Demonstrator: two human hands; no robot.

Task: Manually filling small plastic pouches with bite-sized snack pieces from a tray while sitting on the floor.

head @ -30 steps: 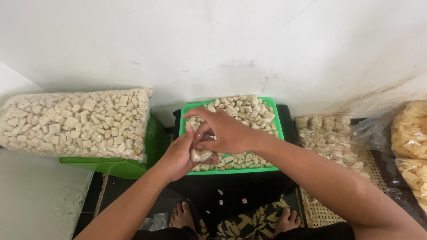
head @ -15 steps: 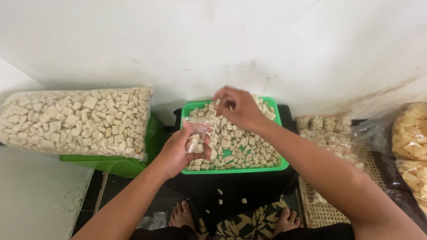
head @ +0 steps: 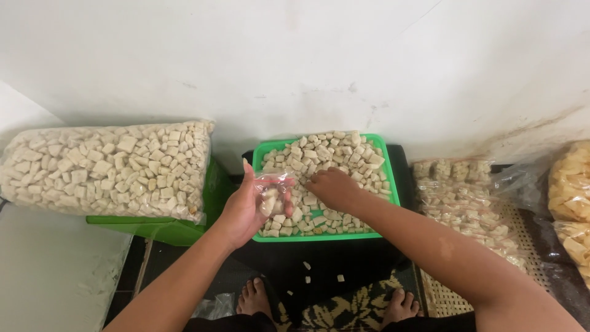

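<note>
Below white wall, left hand [head: 249, 206] clamps small bag [head: 273, 192]; right hand [head: 332, 187] fingers pinch cubes [head: 326, 154].

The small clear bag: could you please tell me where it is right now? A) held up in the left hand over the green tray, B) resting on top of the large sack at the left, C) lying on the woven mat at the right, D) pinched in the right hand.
A: the left hand holds the small clear bag above the green tray, while the right hand rests down among the pale pieces.
</note>
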